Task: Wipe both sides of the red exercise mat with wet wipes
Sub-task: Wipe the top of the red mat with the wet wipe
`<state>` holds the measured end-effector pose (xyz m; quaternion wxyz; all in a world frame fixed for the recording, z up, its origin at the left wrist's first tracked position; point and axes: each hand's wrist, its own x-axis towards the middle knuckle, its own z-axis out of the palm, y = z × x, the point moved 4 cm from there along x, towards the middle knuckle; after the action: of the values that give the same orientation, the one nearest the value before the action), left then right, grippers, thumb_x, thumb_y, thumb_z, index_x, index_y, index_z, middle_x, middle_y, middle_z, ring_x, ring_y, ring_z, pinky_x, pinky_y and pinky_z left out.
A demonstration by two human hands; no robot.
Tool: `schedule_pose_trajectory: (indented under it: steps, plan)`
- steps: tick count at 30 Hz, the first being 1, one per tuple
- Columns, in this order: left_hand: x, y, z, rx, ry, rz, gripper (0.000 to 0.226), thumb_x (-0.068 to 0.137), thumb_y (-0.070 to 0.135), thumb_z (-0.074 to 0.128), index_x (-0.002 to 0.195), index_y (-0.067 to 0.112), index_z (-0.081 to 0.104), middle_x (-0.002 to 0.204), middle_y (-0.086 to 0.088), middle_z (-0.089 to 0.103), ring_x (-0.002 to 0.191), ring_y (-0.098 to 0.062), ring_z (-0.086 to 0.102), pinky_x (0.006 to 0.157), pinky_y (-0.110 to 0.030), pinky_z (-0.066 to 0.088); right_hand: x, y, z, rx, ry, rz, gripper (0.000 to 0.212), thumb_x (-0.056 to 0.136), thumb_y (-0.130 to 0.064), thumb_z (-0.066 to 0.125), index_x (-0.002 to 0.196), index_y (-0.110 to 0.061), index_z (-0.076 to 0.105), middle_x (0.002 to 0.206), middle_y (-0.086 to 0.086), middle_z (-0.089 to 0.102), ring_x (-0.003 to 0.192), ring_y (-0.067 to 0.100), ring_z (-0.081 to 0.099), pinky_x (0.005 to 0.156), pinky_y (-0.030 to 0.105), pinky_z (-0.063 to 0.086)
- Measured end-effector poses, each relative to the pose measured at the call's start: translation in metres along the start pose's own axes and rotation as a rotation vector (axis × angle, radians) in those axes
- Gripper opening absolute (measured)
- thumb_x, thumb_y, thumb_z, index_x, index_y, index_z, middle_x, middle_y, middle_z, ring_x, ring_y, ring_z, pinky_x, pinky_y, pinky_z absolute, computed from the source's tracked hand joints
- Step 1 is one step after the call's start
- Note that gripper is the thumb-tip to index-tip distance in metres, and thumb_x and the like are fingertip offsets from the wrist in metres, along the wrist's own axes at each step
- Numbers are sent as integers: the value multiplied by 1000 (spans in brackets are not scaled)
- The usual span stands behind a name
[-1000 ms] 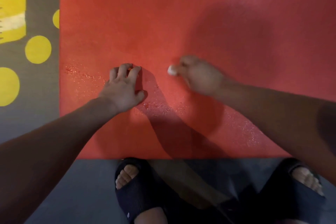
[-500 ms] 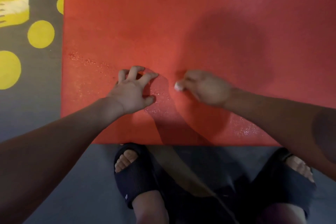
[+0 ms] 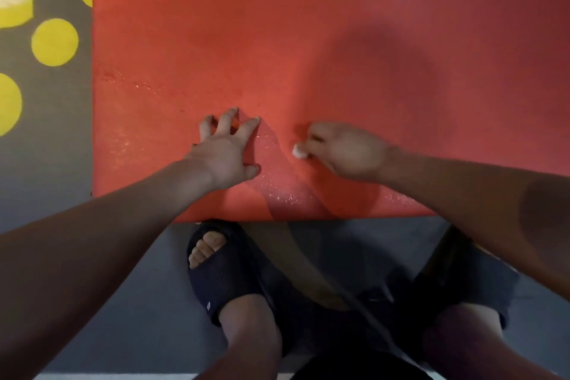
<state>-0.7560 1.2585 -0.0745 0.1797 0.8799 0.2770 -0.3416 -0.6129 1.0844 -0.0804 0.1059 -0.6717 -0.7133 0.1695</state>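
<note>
The red exercise mat (image 3: 277,40) lies flat on the floor and fills the upper part of the head view. Wet streaks glisten on it near its front edge and at the left. My left hand (image 3: 226,151) rests on the mat with spread fingers, fingertips pressing down. Just to its right, my right hand (image 3: 342,149) holds a small balled white wet wipe (image 3: 298,151) against the mat; only a bit of the wipe shows past the curled fingers.
Grey floor (image 3: 123,287) runs along the mat's front edge, where my feet in dark slides (image 3: 222,274) stand. A grey rug with yellow dots (image 3: 55,42) borders the mat on the left.
Both hands have slid toward the mat's front edge, the right one dragging the wipe along. The view has shifted so the mat's front edge sits lower in frame.
</note>
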Motion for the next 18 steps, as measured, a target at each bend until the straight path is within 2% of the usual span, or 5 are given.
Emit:
schedule_pose_trajectory:
  steps: [3, 5, 10, 14, 18]
  plan:
    - [-3, 5, 5, -5, -5, -19, 103, 83, 57, 72, 157, 46, 0, 164, 7, -13, 149, -46, -8, 114, -68, 27, 2, 36, -10, -50, 259, 334, 21, 96, -21, 47, 107, -16, 64, 89, 12, 56, 80, 35, 54, 71, 45, 50]
    - [-5, 6, 8, 4, -4, -18, 105, 83, 57, 73, 158, 44, -1, 165, 5, -13, 149, -47, -8, 115, -68, 27, -2, 26, -3, -32, 284, 435, 20, 91, -11, 51, 106, -13, 64, 87, 11, 56, 79, 34, 52, 70, 47, 49]
    - [-3, 6, 10, 38, -6, -22, 110, 81, 57, 74, 158, 43, -4, 165, 3, -13, 149, -49, -7, 116, -66, 26, -31, -54, 33, 86, 15, 82, 36, 86, -13, 61, 122, -17, 61, 95, 3, 58, 90, 26, 53, 80, 36, 48]
    - [-4, 12, 12, 48, 12, -36, 111, 81, 57, 74, 159, 38, -3, 164, 2, -13, 148, -50, -7, 114, -67, 28, -39, -41, 25, -69, -62, -45, 26, 91, -21, 55, 116, -24, 61, 91, 0, 56, 90, 25, 52, 77, 38, 44]
    - [-7, 18, 16, 63, 44, -14, 110, 82, 53, 73, 161, 31, -2, 164, 0, -9, 147, -50, -3, 113, -67, 29, -31, 4, 3, -117, 207, 379, 21, 94, -23, 46, 106, -19, 62, 91, 6, 59, 87, 33, 55, 71, 42, 41]
